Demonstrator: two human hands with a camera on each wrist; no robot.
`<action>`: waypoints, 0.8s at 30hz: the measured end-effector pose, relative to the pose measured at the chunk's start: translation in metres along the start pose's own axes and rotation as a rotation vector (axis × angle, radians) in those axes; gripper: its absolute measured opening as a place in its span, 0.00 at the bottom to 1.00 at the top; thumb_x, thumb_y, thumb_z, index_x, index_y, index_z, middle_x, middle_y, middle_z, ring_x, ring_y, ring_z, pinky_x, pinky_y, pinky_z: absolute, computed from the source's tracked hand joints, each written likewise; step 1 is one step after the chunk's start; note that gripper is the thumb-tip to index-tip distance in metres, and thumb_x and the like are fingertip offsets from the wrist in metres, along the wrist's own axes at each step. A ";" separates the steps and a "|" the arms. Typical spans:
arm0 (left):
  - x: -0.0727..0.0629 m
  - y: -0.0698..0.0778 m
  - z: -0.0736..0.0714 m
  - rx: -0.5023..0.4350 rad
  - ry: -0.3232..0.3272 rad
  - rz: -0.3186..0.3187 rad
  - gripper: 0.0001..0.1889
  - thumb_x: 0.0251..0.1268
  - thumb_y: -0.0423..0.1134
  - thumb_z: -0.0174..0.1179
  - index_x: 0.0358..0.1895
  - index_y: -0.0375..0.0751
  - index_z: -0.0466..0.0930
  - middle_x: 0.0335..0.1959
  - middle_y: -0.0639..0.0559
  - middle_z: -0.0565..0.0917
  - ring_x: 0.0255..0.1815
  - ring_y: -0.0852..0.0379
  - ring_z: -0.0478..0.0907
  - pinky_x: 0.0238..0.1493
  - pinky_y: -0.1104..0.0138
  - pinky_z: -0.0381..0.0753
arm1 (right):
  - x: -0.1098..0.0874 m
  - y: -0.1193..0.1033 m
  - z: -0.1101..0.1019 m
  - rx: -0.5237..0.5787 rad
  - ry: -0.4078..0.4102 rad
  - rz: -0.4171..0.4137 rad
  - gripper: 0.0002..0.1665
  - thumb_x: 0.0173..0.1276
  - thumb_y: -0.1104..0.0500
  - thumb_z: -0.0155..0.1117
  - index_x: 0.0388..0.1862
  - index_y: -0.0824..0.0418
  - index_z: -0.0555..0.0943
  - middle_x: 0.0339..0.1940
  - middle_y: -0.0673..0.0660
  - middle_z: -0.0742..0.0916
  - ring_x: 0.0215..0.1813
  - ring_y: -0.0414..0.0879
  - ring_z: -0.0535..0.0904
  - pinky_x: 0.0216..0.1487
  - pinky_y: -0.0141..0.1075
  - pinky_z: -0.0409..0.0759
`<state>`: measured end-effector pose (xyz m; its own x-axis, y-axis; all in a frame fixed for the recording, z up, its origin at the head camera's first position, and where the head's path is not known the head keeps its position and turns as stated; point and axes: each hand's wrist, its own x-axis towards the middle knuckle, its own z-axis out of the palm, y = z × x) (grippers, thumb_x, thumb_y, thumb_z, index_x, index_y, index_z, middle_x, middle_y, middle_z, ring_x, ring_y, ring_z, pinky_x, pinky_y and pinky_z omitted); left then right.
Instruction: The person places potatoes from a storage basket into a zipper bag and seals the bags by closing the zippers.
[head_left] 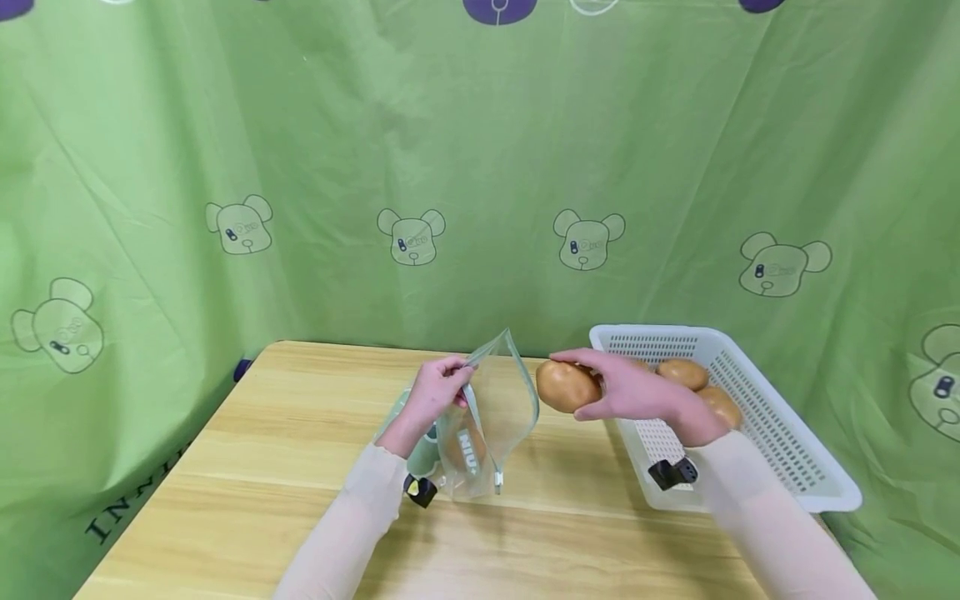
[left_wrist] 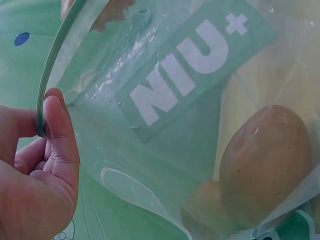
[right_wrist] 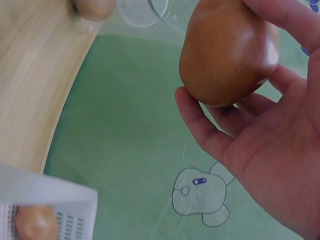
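Observation:
My left hand [head_left: 431, 393] pinches the rim of a clear zip bag [head_left: 504, 400] between thumb and fingers. The bag's mouth gapes toward the right, and its printed label faces me. Through the plastic in the left wrist view shows a brown potato [left_wrist: 265, 167], with part of another [left_wrist: 204, 207] beside it. My right hand [head_left: 633, 390] grips a smooth brown potato [head_left: 564, 386], held up just right of the bag's mouth. In the right wrist view the fingers and thumb curl around this potato [right_wrist: 227, 55].
A white perforated basket [head_left: 798, 437] stands on the right of the wooden table [head_left: 315, 425], under my right forearm, with several potatoes [head_left: 682, 372] in it. A pale green item [head_left: 423, 454] lies behind the bag by my left wrist. Green curtain [head_left: 487, 125] hangs behind the table.

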<state>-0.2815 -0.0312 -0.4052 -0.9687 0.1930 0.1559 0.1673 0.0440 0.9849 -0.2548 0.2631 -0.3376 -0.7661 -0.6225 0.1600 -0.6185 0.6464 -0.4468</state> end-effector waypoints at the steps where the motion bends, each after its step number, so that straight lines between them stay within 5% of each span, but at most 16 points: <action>1: 0.000 0.000 0.000 -0.002 -0.002 -0.002 0.10 0.67 0.30 0.54 0.45 0.27 0.80 0.20 0.50 0.76 0.15 0.60 0.72 0.19 0.69 0.78 | 0.001 -0.002 0.001 0.007 -0.002 -0.002 0.47 0.48 0.55 0.77 0.68 0.54 0.67 0.57 0.53 0.79 0.54 0.48 0.75 0.53 0.47 0.73; 16: 0.001 -0.003 0.002 -0.013 -0.001 -0.009 0.10 0.67 0.30 0.54 0.45 0.28 0.80 0.20 0.50 0.75 0.15 0.60 0.72 0.18 0.72 0.77 | 0.026 -0.007 0.031 0.374 -0.083 -0.094 0.47 0.54 0.60 0.74 0.71 0.62 0.62 0.62 0.59 0.74 0.59 0.52 0.71 0.58 0.41 0.74; 24: 0.001 -0.002 0.004 -0.012 0.006 -0.016 0.10 0.66 0.30 0.55 0.45 0.29 0.81 0.21 0.51 0.75 0.15 0.61 0.71 0.17 0.72 0.76 | 0.036 -0.008 0.042 0.396 -0.086 -0.072 0.46 0.54 0.61 0.73 0.70 0.63 0.61 0.61 0.60 0.74 0.58 0.51 0.72 0.55 0.40 0.76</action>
<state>-0.2819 -0.0276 -0.4075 -0.9724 0.1860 0.1410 0.1499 0.0350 0.9881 -0.2698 0.2172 -0.3655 -0.6955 -0.7055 0.1361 -0.5419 0.3908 -0.7440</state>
